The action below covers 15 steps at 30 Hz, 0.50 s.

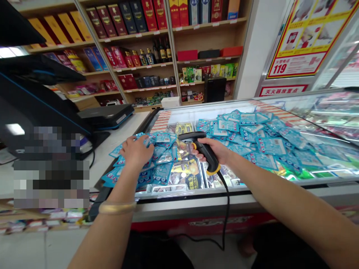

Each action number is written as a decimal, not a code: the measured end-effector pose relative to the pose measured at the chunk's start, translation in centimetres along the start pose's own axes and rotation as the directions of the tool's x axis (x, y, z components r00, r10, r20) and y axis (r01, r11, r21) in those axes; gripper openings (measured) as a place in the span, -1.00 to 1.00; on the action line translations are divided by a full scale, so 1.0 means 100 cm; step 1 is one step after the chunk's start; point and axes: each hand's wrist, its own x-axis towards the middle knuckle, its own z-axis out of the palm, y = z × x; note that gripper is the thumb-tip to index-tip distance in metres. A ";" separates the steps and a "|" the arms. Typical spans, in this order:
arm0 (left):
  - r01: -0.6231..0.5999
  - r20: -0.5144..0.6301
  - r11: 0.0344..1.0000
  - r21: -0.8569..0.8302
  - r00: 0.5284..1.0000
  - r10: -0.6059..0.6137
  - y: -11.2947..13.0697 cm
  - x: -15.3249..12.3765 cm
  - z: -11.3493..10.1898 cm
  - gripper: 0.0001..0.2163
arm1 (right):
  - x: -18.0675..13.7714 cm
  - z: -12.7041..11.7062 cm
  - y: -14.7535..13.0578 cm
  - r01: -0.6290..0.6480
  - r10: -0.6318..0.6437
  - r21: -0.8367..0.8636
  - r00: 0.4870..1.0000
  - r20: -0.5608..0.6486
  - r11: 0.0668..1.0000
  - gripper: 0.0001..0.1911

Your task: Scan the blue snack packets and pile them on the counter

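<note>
My right hand (213, 149) is wrapped round the grip of a black and yellow barcode scanner (209, 153). The scanner's head points left, above the glass top, and its cable hangs down over the front. My left hand (138, 151) lies on a pile of blue snack packets (162, 170) at the left end of the glass, with its fingers spread and slightly bent over them. Whether a packet is pinched under those fingertips is hidden. A larger heap of matching blue packets (269, 145) covers the glass to the right of the scanner.
Beneath the glass lid of the freezer (193, 203) are yellow and dark packages (187, 173). A black monitor (36, 101) and a flat black device (106, 115) stand on the left counter. Shelves (134, 67) of boxes and bottles line the back.
</note>
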 end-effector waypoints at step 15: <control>-0.403 -0.098 0.862 -0.307 0.915 0.392 0.134 -0.030 0.043 -0.67 | -0.083 -0.053 -0.066 0.265 -0.253 0.039 0.949 -0.189 0.963 -0.83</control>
